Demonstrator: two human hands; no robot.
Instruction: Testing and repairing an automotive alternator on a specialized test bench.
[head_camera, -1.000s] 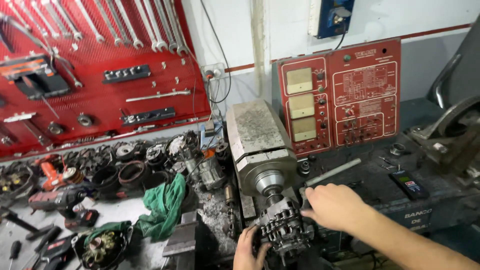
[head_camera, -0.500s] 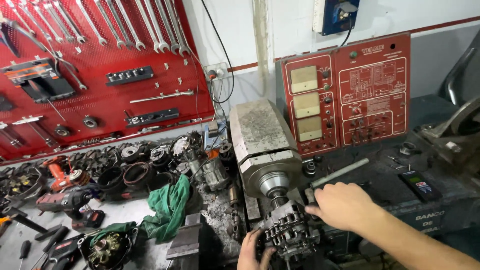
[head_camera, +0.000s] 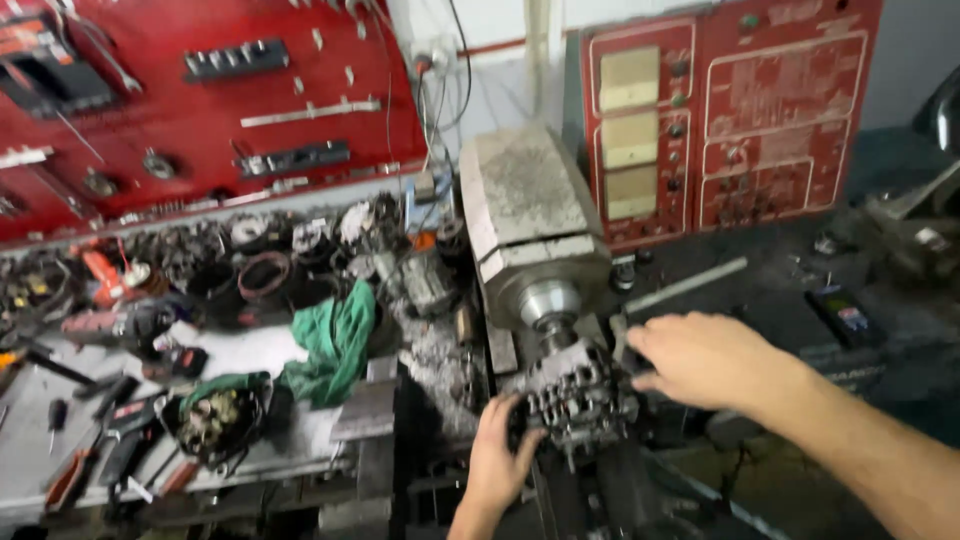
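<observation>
Left hand (head_camera: 497, 455) shifted up, gripping alternator (head_camera: 575, 395) from left, right hand (head_camera: 705, 357) clasping its right side

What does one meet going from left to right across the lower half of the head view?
Round black part with green rim → crumpled green cloth → left hand → grey metal alternator → right hand.

Left of the fingers, a green rag (head_camera: 335, 345) lies on the bench among dark round metal parts (head_camera: 265, 275). Farther left sits a red power tool (head_camera: 105, 275). Above the fingers stands a red control panel (head_camera: 730, 115); up to the left hangs a red tool board (head_camera: 200, 100).
</observation>
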